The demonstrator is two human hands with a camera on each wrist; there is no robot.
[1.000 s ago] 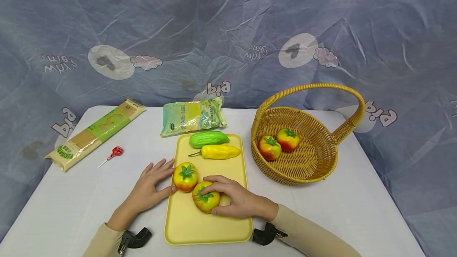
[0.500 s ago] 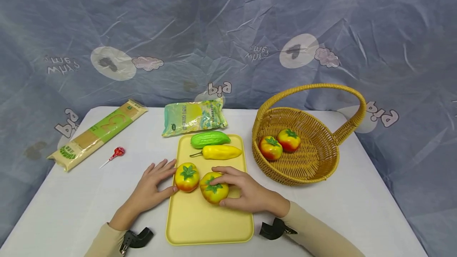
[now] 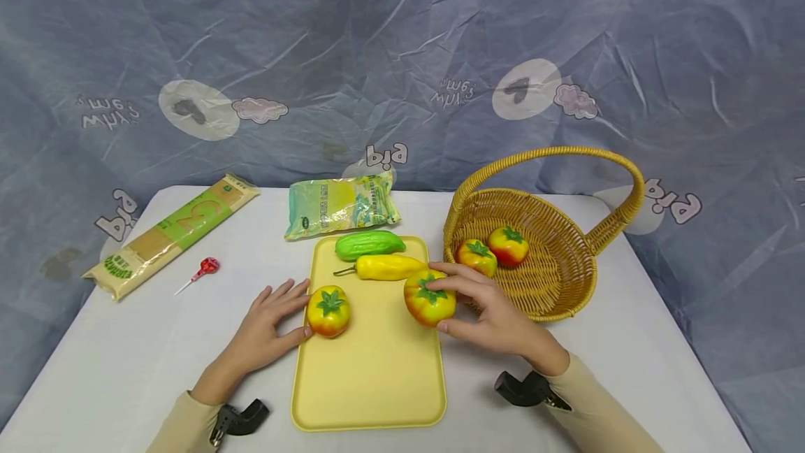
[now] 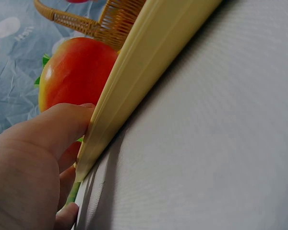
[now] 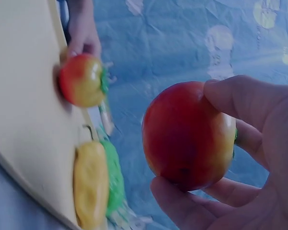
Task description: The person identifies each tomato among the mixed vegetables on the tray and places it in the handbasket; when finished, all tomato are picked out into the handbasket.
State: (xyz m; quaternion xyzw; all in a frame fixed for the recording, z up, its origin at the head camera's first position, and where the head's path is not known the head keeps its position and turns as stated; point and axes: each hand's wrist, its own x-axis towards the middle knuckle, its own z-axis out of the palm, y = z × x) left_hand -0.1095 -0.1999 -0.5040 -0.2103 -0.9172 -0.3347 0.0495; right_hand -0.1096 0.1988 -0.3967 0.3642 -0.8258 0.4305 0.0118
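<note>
My right hand [image 3: 497, 317] grips a yellow-red toy tomato [image 3: 420, 306] between thumb and fingers. In the right wrist view the held tomato [image 5: 182, 134] is lifted clear of the yellow tray [image 3: 371, 386]. It overlaps the tray's right edge in the head view, just left of the wicker basket [image 3: 581, 292]. A second toy tomato [image 3: 329, 320] sits at the tray's left side. Beside it my left hand [image 3: 270, 324] rests with fingers spread, its thumb [image 4: 67, 120] at the tray's rim by that tomato. Two more tomatoes [image 3: 508, 247] lie in the basket.
A yellow toy pepper [image 3: 386, 268] and a green toy bitter melon [image 3: 367, 245] lie across the tray's far end. Behind stands a green-yellow packet [image 3: 339, 207]. To the left are a noodle packet [image 3: 176, 233] and a red lollipop [image 3: 207, 265]. The basket's handle [image 3: 553, 152] arches high.
My right hand has lifted its tomato off the middle of the tray and carried it right and away from me, toward the basket. My left hand stays in place.
</note>
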